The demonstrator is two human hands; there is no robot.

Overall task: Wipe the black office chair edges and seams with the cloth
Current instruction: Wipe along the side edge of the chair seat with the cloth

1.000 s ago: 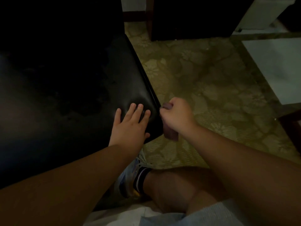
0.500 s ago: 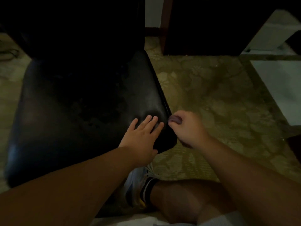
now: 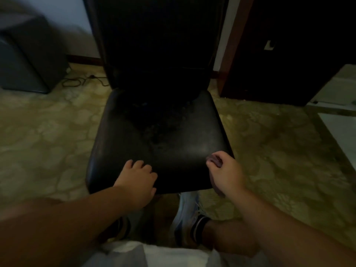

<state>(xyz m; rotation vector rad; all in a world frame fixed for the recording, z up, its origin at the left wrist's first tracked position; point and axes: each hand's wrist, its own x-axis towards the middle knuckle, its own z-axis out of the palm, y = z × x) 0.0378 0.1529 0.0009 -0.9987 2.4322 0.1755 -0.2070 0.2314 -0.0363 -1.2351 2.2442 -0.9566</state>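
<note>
The black office chair fills the middle of the view, its worn seat (image 3: 159, 135) facing me and its tall backrest (image 3: 156, 41) dark behind. My left hand (image 3: 137, 177) rests on the seat's front edge left of centre, fingers slightly bent. My right hand (image 3: 225, 173) sits at the front right corner of the seat and grips a small purplish cloth (image 3: 214, 160). Only a bit of the cloth shows above the fingers and below the palm.
Patterned beige carpet (image 3: 269, 143) surrounds the chair. A grey box (image 3: 23, 60) and a black cable (image 3: 77, 80) lie at the back left. Dark wooden furniture (image 3: 279, 54) stands at the back right, something white (image 3: 342, 132) at the right edge. My shoe (image 3: 188, 211) is under the seat front.
The view has swung left, so the whole chair now sits centred. My left hand slid left along the front edge. My right hand with the cloth came round onto the front right corner.
</note>
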